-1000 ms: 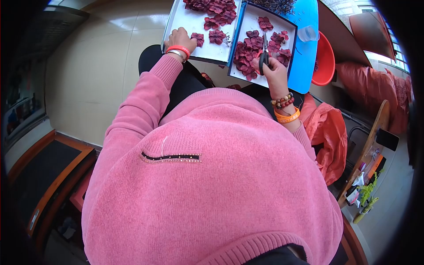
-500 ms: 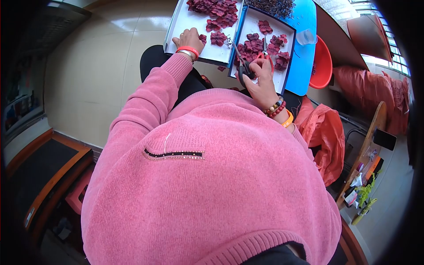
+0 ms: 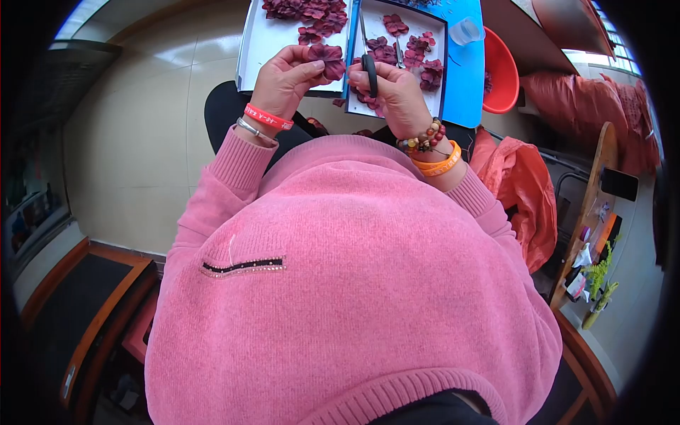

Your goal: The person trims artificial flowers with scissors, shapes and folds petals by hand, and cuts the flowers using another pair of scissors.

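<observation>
My left hand [image 3: 287, 78] pinches a dark red artificial flower [image 3: 327, 61] between thumb and fingers, raised over the near edge of the left white box [image 3: 273, 57]. Just to its right, my right hand [image 3: 393, 95] is closed on a pair of black-handled scissors [image 3: 370, 74], whose blades point away from me. The right hand is over the dark-edged right box [image 3: 453, 78], which holds loose dark red flowers [image 3: 431, 74]. More flowers [image 3: 308, 10] lie heaped in the left box. A second metal tool [image 3: 399, 54] lies among the flowers, partly hidden by my right hand.
Both boxes rest at a blue table [image 3: 467, 85]. On it stands a clear plastic cup [image 3: 465, 32], with a red basin [image 3: 501, 71] beside the table. A red plastic bag [image 3: 520, 191] is at my right, and a wooden shelf [image 3: 584, 212] holds small items and a plant.
My left hand has come up from the left box with a flower and moved toward my right hand. The right hand, still holding the scissors, has shifted up and left; the view has moved too.
</observation>
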`<state>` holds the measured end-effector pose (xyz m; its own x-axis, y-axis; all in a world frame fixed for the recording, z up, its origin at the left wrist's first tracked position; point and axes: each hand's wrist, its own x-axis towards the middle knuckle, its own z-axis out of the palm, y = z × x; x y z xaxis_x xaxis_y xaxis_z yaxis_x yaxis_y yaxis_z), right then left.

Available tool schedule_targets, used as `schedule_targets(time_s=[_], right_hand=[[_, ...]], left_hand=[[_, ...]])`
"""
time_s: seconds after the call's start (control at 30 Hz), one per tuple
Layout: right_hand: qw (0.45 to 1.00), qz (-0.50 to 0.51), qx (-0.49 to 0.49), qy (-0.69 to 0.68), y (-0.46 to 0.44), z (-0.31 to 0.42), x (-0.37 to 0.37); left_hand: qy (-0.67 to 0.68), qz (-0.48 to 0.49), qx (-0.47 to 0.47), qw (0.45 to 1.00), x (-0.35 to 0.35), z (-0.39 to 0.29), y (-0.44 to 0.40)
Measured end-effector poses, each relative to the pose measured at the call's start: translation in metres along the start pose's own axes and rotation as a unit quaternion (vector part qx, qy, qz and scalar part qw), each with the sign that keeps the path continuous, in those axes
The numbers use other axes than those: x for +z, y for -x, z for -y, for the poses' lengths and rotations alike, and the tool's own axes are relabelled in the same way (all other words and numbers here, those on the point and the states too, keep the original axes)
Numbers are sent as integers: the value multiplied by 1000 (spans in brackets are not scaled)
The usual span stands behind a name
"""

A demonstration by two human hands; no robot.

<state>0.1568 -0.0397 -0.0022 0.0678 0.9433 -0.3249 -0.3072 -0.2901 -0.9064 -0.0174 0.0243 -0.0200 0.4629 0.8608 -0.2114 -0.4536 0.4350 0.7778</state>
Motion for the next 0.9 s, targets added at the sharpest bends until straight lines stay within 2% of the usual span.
schedule_targets(time_s=[0.07, 0.37, 0.47, 0.57, 0.7, 0.8, 0.9], right_hand=[[1000, -3, -4, -27, 5, 3, 2], [999, -15, -21, -29, 17, 1, -8], [997, -9, -7, -74, 15, -3, -10], [988, -9, 5, -155, 15, -3, -10], [987, -15, -3, -158, 16, -3, -10], [992, -15, -26, -121, 19, -6, -11], [997, -19, -46, -63, 18, -6, -10]], left_hand=[[6, 22, -8, 1000, 1, 5, 4], [-167, 62, 11, 984, 22, 12, 17], [-110, 65, 30, 991, 27, 13, 21], [30, 58, -48, 997, 22, 15, 26], [35, 76, -97, 992, 28, 22, 31], [-78, 17, -40, 996, 42, 22, 32], [-97, -43, -26, 994, 41, 23, 30]])
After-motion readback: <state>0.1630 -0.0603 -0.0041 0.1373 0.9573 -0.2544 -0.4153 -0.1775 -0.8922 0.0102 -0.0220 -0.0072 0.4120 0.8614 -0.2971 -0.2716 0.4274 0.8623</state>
